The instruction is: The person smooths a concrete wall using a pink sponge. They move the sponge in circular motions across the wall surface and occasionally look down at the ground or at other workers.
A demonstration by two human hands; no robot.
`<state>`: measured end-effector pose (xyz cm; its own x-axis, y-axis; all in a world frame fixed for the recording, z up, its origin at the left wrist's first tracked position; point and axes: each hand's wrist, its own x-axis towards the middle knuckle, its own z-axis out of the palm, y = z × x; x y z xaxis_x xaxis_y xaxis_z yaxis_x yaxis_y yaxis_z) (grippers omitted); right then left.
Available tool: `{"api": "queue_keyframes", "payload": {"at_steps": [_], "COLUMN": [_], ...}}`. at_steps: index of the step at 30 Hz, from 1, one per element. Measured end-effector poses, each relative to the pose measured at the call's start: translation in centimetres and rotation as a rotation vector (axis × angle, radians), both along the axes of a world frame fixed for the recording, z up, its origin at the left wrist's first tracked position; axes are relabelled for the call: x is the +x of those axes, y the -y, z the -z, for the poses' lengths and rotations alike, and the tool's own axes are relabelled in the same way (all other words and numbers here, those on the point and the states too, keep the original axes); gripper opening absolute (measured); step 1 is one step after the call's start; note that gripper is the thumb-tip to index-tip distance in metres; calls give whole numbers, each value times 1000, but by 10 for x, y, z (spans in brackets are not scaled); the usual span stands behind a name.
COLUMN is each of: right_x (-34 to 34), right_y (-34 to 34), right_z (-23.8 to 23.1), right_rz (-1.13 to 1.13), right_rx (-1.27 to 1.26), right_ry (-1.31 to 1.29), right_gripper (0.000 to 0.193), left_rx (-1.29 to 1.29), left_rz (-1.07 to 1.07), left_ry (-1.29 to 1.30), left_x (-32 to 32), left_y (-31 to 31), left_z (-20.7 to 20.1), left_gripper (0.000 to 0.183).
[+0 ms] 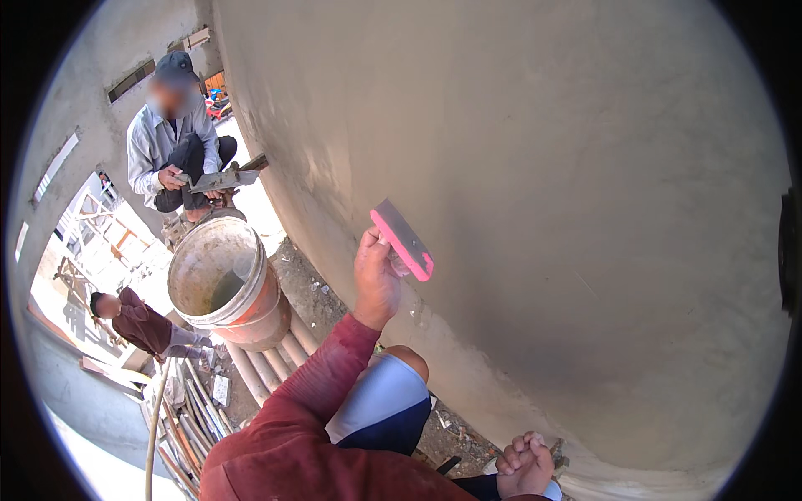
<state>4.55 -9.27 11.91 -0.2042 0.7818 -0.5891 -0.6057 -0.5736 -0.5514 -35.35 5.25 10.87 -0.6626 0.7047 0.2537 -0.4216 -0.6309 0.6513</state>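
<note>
My left hand (pixel 376 280) is closed around the grip of a plastering float (pixel 407 238) with a pink edge and a grey face. The float is tilted in front of the smooth grey plastered wall (pixel 568 167); whether it touches the wall I cannot tell. Low at the right, near the foot of the wall, my right hand (pixel 525 466) has its fingers curled closed. What they hold, if anything, is hidden. My left arm reaches up in a dusty red sleeve, past my bent knee (pixel 407 363).
A mortar-smeared bucket (pixel 219 280) stands left of my arm on several poles (pixel 271 363). Beyond it a co-worker (pixel 180 138) squats, holding a flat metal tool (pixel 224 179). Another person (pixel 142 321) is lower left, near piled poles (pixel 196 417). Rubble (pixel 459 438) lies along the wall's foot.
</note>
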Motion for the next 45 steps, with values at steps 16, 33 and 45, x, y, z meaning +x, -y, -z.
{"api": "queue_keyframes", "payload": {"at_steps": [16, 33, 45], "right_x": [0, 22, 36], "right_y": [-3, -1, -7], "right_z": [7, -24, -42], "right_rz": [-97, -155, -123], "right_rx": [-20, 41, 139], "right_ry": [-19, 114, 107], "right_gripper": [11, 11, 8], "left_rx": [189, 143, 203], "left_rz": [-500, -1012, -960], "left_ry": [-642, -850, -907], "left_x": [-15, -73, -29], "left_y": [-84, -163, -160], "left_z": [-133, -358, -415], "left_gripper": [23, 34, 27]}}
